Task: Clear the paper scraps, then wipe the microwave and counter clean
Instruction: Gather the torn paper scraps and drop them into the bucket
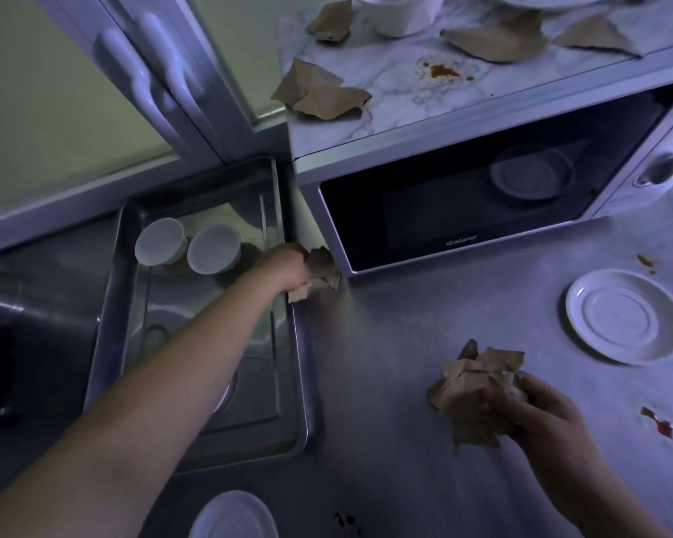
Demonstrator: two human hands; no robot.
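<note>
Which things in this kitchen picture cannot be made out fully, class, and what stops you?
- Left hand: fingers hidden behind its scrap.
- Bowl on the microwave: cut off by the top edge.
- Plate: cut off by the bottom edge.
- Dish behind the door: dim, blurred by dark glass.

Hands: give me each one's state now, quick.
Left hand: gripping a brown paper scrap beside the microwave's corner.
Right hand: holding a bunch of paper scraps.
</note>
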